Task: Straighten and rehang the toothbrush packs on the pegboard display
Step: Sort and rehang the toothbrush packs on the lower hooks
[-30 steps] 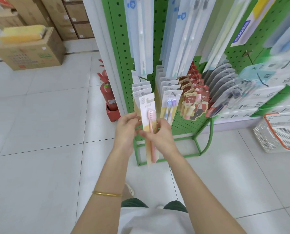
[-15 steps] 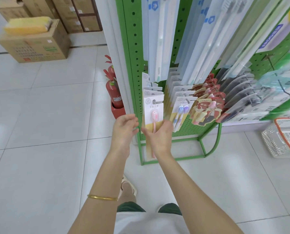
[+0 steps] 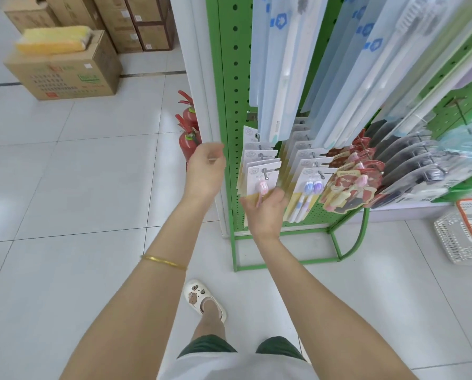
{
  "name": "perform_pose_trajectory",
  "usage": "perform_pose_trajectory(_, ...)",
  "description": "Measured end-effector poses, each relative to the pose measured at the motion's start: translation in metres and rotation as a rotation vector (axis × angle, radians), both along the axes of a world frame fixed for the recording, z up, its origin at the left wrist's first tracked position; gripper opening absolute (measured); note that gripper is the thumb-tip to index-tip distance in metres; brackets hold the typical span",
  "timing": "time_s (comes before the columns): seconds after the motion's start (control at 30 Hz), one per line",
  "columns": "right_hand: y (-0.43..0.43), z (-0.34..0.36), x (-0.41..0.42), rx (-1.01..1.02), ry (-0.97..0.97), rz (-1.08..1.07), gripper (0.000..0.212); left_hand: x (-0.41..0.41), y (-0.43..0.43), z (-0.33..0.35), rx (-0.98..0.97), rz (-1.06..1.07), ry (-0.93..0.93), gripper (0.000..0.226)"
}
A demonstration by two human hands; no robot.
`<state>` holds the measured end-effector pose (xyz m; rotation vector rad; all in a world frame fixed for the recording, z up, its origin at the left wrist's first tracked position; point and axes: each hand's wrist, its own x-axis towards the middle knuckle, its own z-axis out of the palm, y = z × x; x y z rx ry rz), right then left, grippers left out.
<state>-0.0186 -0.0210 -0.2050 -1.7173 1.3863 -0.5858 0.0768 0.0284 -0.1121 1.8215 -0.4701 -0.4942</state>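
The green pegboard [image 3: 229,78] carries rows of toothbrush packs. At the front of the leftmost lower peg [image 3: 266,174] hangs a pink toothbrush pack [image 3: 262,180], with several like packs behind it. My right hand [image 3: 265,215] holds this pack's lower part, which it hides; the pink handle shows between thumb and fingers. My left hand [image 3: 206,168] hovers left of the board's edge, loosely curled, holding nothing and apart from the packs. On the peg to the right hang blue-and-purple toothbrush packs [image 3: 310,187].
Further right hang red cartoon packs [image 3: 350,187] and dark packs [image 3: 410,171]. Long pale-blue packs [image 3: 284,64] overhang them from above. Two fire extinguishers [image 3: 188,133] stand behind the board's left edge. A cardboard box [image 3: 64,72] sits far left, a white basket [image 3: 462,237] on the floor right.
The pink pack went from both hands up onto the peg and now hangs there. My left hand let go and drew back to the left. My right hand stays at the pack's bottom.
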Motion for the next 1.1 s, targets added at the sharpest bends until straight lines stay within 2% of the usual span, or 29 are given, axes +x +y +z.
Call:
perform_pose_trajectory(0.2,0.002,-0.003,-0.006,0.013,0.070,0.046,0.074,0.030,-0.040,0.000,0.165,-0.188,-0.368,0.041)
perform_pose_trajectory(0.37,0.003,-0.003,-0.013,-0.006,0.111,0.062,0.076,0.043,-0.058,-0.008,0.258,-0.284,-0.576,0.034)
perform_pose_trajectory(0.63,0.000,0.005,-0.023,-0.049,0.097,0.077,0.076,0.045,-0.069,-0.013,0.236,-0.275,-0.525,0.012)
perform_pose_trajectory(0.9,0.008,0.006,-0.029,-0.021,0.089,0.095,0.078,0.035,-0.064,-0.013,0.159,-0.197,-0.516,0.010)
perform_pose_trajectory(1.1,0.011,0.011,-0.035,-0.020,0.096,0.110,0.075,0.038,-0.060,-0.009,0.181,-0.162,-0.504,0.010)
